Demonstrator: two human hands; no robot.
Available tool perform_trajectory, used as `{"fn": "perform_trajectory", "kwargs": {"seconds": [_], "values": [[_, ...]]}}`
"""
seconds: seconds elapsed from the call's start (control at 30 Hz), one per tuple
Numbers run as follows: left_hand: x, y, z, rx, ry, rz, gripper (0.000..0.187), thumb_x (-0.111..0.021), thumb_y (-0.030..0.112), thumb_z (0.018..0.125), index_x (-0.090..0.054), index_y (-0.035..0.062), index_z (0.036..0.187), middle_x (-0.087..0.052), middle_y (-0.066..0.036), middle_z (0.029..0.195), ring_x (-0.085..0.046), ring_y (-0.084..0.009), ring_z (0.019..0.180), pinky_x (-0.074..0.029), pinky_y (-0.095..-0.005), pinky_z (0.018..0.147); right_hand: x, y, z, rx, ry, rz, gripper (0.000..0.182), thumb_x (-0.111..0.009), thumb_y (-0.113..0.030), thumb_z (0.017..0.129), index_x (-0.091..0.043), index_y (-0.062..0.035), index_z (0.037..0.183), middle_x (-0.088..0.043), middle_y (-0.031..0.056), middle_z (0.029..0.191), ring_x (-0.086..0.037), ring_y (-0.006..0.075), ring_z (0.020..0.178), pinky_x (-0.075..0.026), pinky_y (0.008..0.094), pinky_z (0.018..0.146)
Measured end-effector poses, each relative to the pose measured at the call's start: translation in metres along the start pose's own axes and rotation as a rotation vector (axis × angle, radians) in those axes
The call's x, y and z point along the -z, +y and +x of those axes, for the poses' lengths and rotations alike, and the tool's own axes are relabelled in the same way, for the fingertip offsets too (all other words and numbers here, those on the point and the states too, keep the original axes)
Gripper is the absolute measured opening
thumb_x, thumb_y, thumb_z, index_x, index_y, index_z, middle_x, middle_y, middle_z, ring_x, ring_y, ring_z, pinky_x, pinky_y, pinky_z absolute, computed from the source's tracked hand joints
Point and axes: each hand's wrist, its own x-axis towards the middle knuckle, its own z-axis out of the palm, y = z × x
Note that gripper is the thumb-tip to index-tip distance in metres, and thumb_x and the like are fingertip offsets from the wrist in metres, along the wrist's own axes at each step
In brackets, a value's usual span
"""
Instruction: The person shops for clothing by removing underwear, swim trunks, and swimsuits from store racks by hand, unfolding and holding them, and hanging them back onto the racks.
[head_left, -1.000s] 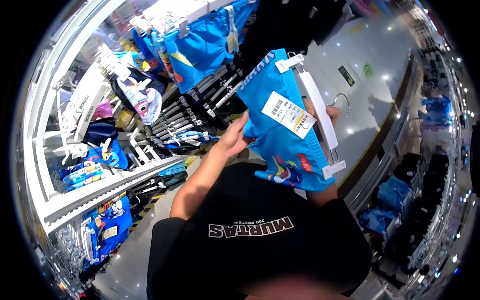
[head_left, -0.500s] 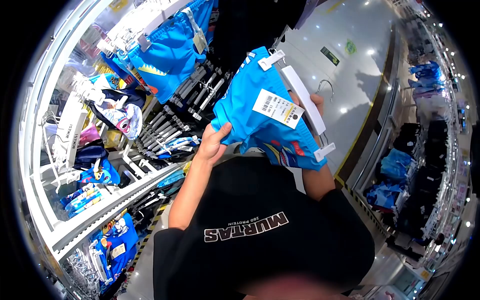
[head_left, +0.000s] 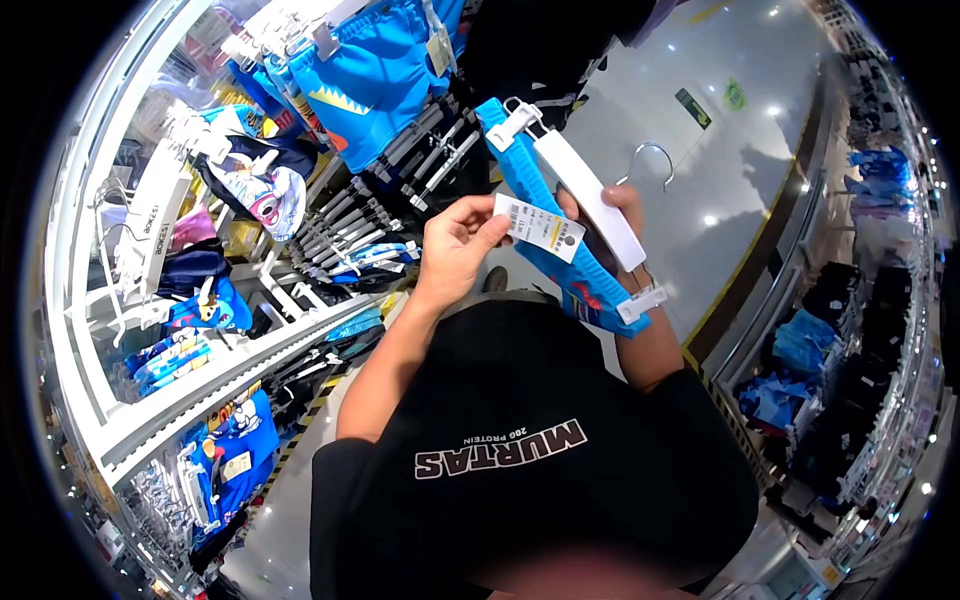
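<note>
Blue swim trunks (head_left: 512,160) hang from a white clip hanger (head_left: 592,200) in front of my chest, seen nearly edge-on along the waistband. My right hand (head_left: 622,212) grips the hanger's white bar, fingers wrapped round it from behind. Between the thumb and fingers of my left hand (head_left: 458,250) is the edge of a white price tag (head_left: 556,234) with a barcode and a yellow patch. This tag lies over the front of the waistband. Past my right hand sticks out the hanger's metal hook (head_left: 655,155). Much of the trunks' lower part is hidden.
To the left, a white display rack (head_left: 225,375) holds more blue trunks (head_left: 370,85) on hangers, and patterned swim caps (head_left: 265,190). Grey hangers (head_left: 345,225) crowd together beneath. Across the tiled floor (head_left: 690,170) on the right stands another clothes rack (head_left: 800,350).
My left hand has let go of the trunks' leg and taken the price tag. The trunks have dropped from a spread, flat view to edge-on. My right hand stays on the hanger.
</note>
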Motion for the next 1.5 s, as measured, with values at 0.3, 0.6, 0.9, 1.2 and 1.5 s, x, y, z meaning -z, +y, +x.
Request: {"fn": "perform_trajectory", "kwargs": {"seconds": [0.3,0.6,0.9,1.2,1.5], "values": [[0.001,-0.002,-0.017,0.113,-0.010,0.042,0.017,-0.067,0.012,0.092,-0.061,-0.0035,0.096,-0.068,-0.012,0.091,-0.065,-0.0124,0.072,-0.052,-0.0228,0.067,0.001,0.010,-0.005,-0.019,0.046,0.134,0.056,-0.050,-0.051,0.085,-0.063,0.0030,0.091,-0.059,0.0098,0.070,-0.064,0.0205,0.061,-0.054,0.0267,0.058],[-0.005,-0.027,-0.020,-0.337,-0.270,0.281,0.108,-0.082,0.045,0.073,-0.020,0.0029,0.151,-0.029,-0.018,0.152,-0.033,-0.0316,0.139,-0.025,-0.0419,0.114,-0.015,0.010,0.007,0.180,0.503,-0.103,0.036,-0.062,-0.038,0.090,-0.063,-0.0030,0.097,-0.063,0.0066,0.080,-0.060,0.0144,0.063,-0.049,0.0260,0.061],[-0.018,-0.017,-0.012,-0.300,0.190,0.369,0.030,-0.068,0.000,0.087,-0.062,-0.0001,0.116,-0.067,-0.007,0.100,-0.059,-0.0083,0.086,-0.048,-0.0231,0.076,-0.026,0.002,0.006,0.178,0.545,-0.472,0.033,-0.062,-0.033,0.094,-0.061,-0.0015,0.102,-0.048,-0.0019,0.068,-0.044,0.0073,0.055,-0.044,0.0265,0.053],[-0.005,-0.002,0.000,-0.133,0.303,0.122,0.024,-0.068,0.024,0.093,-0.067,0.0004,0.092,-0.062,0.002,0.076,-0.053,-0.0050,0.068,-0.044,-0.0223,0.063,-0.016,-0.018,-0.007,0.109,0.153,-0.181,0.044,-0.041,-0.030,0.103,-0.054,0.0065,0.125,-0.055,0.0040,0.073,-0.049,0.0110,0.057,-0.048,0.0285,0.059],[-0.002,-0.001,-0.006,-0.079,0.307,0.131,0.027,-0.071,0.026,0.090,-0.066,-0.0001,0.098,-0.065,-0.001,0.084,-0.058,-0.0070,0.074,-0.048,-0.0242,0.071,-0.014,-0.018,-0.009,0.087,0.085,-0.087,0.045,-0.042,-0.032,0.103,-0.051,0.0067,0.126,-0.057,0.0069,0.075,-0.052,0.0129,0.056,-0.050,0.0307,0.057]]}}
